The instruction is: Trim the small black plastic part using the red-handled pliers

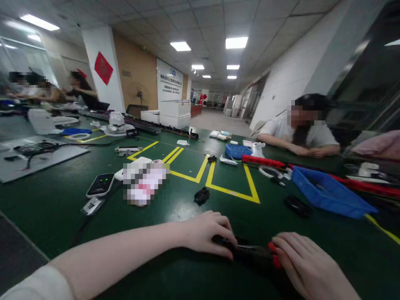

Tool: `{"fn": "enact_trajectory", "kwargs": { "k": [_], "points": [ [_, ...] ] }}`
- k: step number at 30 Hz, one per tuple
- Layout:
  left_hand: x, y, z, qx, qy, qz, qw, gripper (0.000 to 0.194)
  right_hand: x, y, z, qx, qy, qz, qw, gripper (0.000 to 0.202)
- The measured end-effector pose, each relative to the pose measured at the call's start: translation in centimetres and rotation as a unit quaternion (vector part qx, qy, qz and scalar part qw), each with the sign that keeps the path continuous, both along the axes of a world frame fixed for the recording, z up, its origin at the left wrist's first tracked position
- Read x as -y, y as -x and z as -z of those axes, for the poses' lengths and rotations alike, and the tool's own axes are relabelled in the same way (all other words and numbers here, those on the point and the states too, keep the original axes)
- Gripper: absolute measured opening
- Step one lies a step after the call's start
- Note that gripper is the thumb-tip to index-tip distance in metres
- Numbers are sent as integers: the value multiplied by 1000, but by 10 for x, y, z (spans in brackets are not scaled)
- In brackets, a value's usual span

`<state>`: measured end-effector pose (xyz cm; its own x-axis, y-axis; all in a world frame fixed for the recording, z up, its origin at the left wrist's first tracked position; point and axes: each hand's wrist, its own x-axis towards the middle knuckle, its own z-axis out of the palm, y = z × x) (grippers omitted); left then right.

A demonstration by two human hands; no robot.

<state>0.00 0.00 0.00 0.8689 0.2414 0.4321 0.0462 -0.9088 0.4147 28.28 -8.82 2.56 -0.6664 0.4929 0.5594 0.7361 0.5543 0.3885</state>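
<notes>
1. Left hand (210,234): half curled, thumb and fingers gripping the left end of a dark item (253,253).
2. The dark item is between both hands, at the scene's near side; blur hides its exact shape.
3. Right hand (308,259): fingers bent nearly closed around a red piece (275,255) at the item's right end.
4. Farther off, a black bundle (201,195).

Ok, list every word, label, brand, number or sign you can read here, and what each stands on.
Nothing reads clearly enough to quote.
Wall sign: rows of characters under a logo, too small and blurred.
Red diamond on the pillar: marking too blurred.
Dark-faced gadget: faint print, too small.
Small packet: dark mark, unclear.
Pink-and-white item: pixelated, unreadable.
</notes>
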Motion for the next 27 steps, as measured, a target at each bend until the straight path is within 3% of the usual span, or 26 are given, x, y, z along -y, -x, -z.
{"fn": "enact_trajectory", "kwargs": {
  "k": [4, 12, 20, 27],
  "points": [
    [-1, -1, 1, -11, 5, -2, 1000, 32, 2, 5, -5, -11, 1, -5, 1000, 30],
    [1, 0, -6, -37, 26, -2, 999, 32, 1, -7, 11, -31, 42, 27, 998, 30],
    [2, 0, -5, -28, 33, 0, 999, 31, 0, -14, 1, -22, 13, 23, 999, 30],
    [3, 0, -7, -39, 41, -7, 998, 30, 6, 7, -11, -24, 3, 15, 1000, 31]
  ]
}}
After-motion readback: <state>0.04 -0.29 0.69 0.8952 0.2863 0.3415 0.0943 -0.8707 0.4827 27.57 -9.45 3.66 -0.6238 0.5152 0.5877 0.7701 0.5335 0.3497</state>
